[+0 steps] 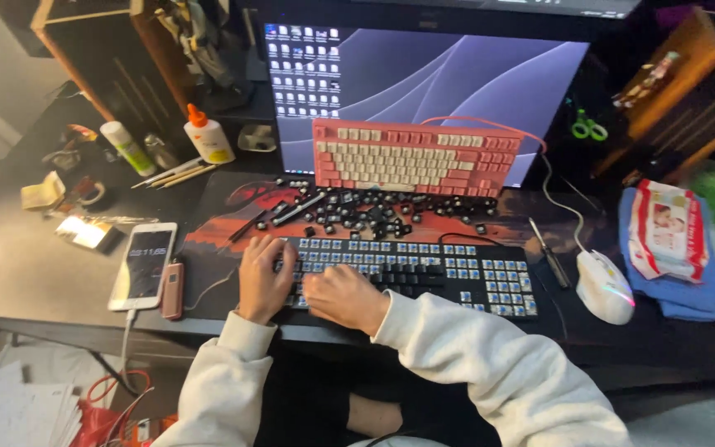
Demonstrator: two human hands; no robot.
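left hand [262, 280] | right hand [343, 296] | fingers spread open on black keyboard [424, 273] | loose keycaps [366, 211] behind

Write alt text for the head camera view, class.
Both hands, left hand and right hand, rest on a black keyboard with most keycaps removed. Loose black keycaps lie behind it, before a pink keyboard leaning on a monitor.

The black keyboard [411, 273] and loose keycaps [366, 211] look like matt plastic. The white mouse [604, 286] shines glossy, and the sleeves [490, 356] are soft cloth.
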